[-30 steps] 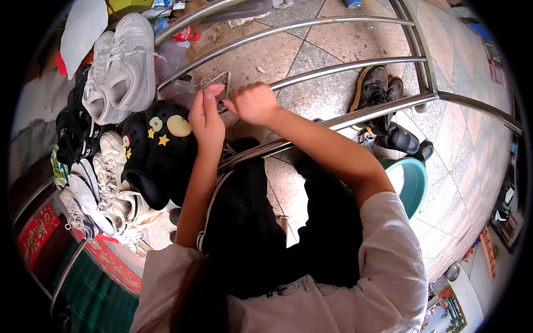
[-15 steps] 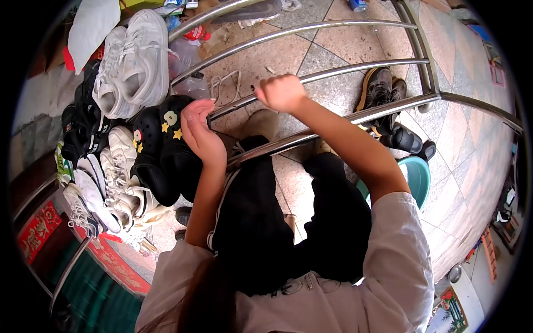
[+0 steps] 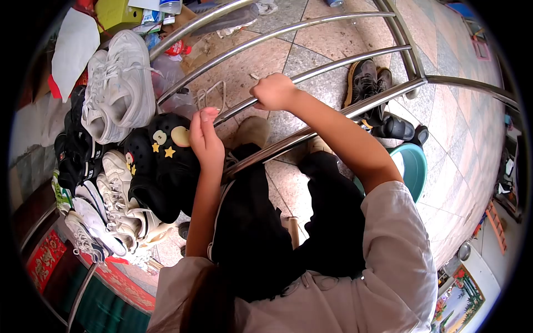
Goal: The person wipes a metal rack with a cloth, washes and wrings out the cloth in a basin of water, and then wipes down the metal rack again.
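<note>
My left hand [image 3: 206, 139] is beside the black clogs [image 3: 172, 164], which carry yellow star charms. Its fingers point upward and look mostly stretched, with nothing visible in them. In a fist, my right hand [image 3: 275, 92] lies over a curved metal bar [image 3: 344, 62] of the rack. Its fingers hide whatever they close around, and I cannot tell whether they grip the bar. White sneakers [image 3: 129, 83] sit above the clogs on the left. More off-white sneakers [image 3: 117, 180] are below them.
Dark shoes [image 3: 366, 83] and a teal basin [image 3: 415, 172] are on the tiled floor at right. A thicker rack rail [image 3: 327, 125] crosses above my legs. A red-capped plastic bottle [image 3: 176, 49] and a white cord [image 3: 214, 91] lie beyond the bars.
The view has shifted slightly. My left hand has turned more edge-on and moved nearer the bar's end. My right hand remains a fist over the bar, turned with its knuckles more toward me.
</note>
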A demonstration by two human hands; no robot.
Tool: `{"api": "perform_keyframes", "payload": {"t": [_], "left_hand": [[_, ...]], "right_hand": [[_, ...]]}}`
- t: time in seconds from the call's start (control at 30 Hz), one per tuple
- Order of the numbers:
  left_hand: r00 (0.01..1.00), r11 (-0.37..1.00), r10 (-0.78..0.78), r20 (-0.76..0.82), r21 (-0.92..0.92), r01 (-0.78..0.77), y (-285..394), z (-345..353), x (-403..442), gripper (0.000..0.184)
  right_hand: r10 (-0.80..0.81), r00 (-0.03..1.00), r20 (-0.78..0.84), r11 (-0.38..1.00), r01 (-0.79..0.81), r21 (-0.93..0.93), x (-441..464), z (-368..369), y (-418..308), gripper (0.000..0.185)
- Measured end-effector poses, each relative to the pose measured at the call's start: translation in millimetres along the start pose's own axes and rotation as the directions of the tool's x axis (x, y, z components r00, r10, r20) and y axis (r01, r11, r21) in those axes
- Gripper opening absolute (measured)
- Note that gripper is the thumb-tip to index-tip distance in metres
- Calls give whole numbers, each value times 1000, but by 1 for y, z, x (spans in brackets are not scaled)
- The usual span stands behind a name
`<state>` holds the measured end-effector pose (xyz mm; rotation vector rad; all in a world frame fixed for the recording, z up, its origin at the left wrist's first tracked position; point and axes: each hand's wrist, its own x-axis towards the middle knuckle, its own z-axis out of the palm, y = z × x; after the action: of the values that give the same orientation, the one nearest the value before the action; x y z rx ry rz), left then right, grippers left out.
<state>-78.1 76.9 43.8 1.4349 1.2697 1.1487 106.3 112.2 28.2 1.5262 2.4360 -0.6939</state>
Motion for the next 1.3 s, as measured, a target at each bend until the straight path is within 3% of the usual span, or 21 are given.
{"api": "perform_keyframes", "payload": {"t": [0.07, 0.17, 0.2, 0.27, 0.37, 0.4, 0.47, 0.57, 0.7, 0.9, 0.93, 0.97, 1.0, 1.1, 1.2, 1.3], "left_hand": [[999, 999, -37, 19, -17, 37, -1, 14, 5, 28], [999, 999, -38, -8, -1, 38, -3, 30, 14, 26], [999, 999, -33, -27, 7, 33, -2, 33, 17, 26], [998, 999, -33, -53, 10, 34, -2, 37, 18, 26], [998, 999, -21, -60, 24, 22, -10, 36, 14, 26], [998, 999, -7, -60, 52, 10, -15, 33, 13, 26], [998, 995, 10, -56, 101, -5, -15, 30, 12, 24], [998, 996, 28, -50, 87, -23, -25, 34, 8, 22], [985, 908, 135, 105, 386, -165, -35, 46, 19, 20], [931, 717, 224, 289, 598, -358, -32, 76, 42, 22], [939, 708, 175, 295, 625, -328, -33, 80, 43, 23], [944, 697, 127, 305, 649, -303, -33, 84, 45, 24], [945, 683, 77, 317, 674, -282, -33, 86, 46, 25], [981, 721, 45, 188, 674, -162, -51, 83, 44, 27], [989, 724, -18, 147, 685, -89, -52, 66, 51, 28], [963, 600, 121, 243, 755, -266, -47, 70, 46, 29]], "right_hand": [[127, 992, 14, 992, -127, -14, -8, -4, -8, 25], [85, 996, 33, 994, -87, 67, 16, 12, -45, 16], [22, 992, -123, 995, -10, 95, 31, 37, -53, 14], [56, 964, -259, 961, 18, 276, 43, 52, -66, 14], [-19, 952, -305, 974, 87, 210, 35, 46, -60, 14], [-47, 978, -205, 991, 72, 114, 30, 40, -51, 14], [-27, 984, -178, 999, 31, 21, 8, 30, -18, 14], [108, 944, -313, 991, -129, -45, -36, 30, 62, 15], [148, 941, -304, 966, -203, -159, -93, 15, 168, 25], [344, 919, -192, 914, -374, -155, -101, -1, 166, 34], [314, 943, -114, 939, -326, -109, -92, -3, 149, 34], [191, 963, -189, 973, -211, -91, -81, 2, 125, 33], [165, 971, -172, 984, -173, -31, -62, 10, 94, 29], [118, 982, -146, 986, -99, 131, -13, 16, 5, 16], [-13, 980, -198, 999, 21, 40, -12, 25, 15, 23], [-59, 958, -280, 998, 48, -45, -52, 14, 85, 52]]}}
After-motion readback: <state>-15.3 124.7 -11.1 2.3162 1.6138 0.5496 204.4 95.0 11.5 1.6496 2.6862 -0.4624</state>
